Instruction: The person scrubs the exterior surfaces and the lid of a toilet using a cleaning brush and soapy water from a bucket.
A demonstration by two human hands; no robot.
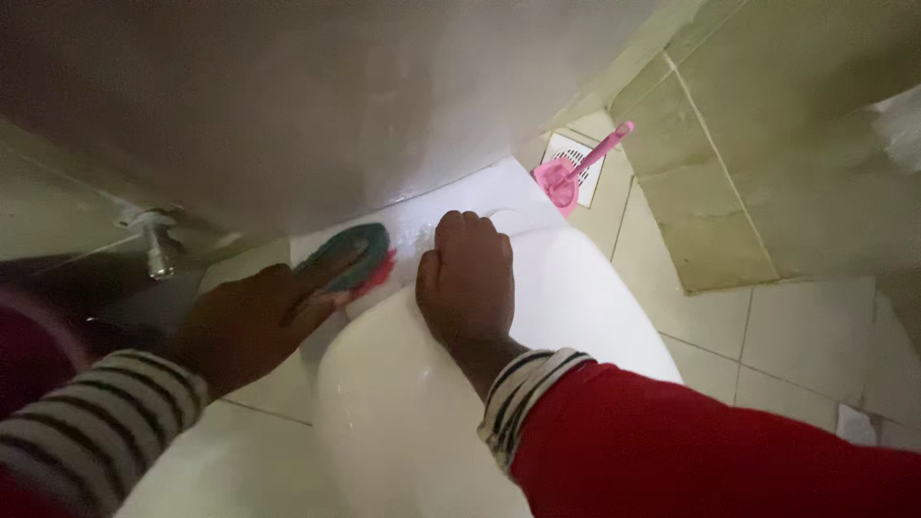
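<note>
Your left hand point(251, 324) is pressing a green and pink scrubbing sponge point(353, 257) against the wet back part of the white toilet point(576, 297), its grip flat, fingers stretched over it. Your right hand point(467, 278) is resting just beside the sponge as a closed fist, holding nothing visible.
</note>
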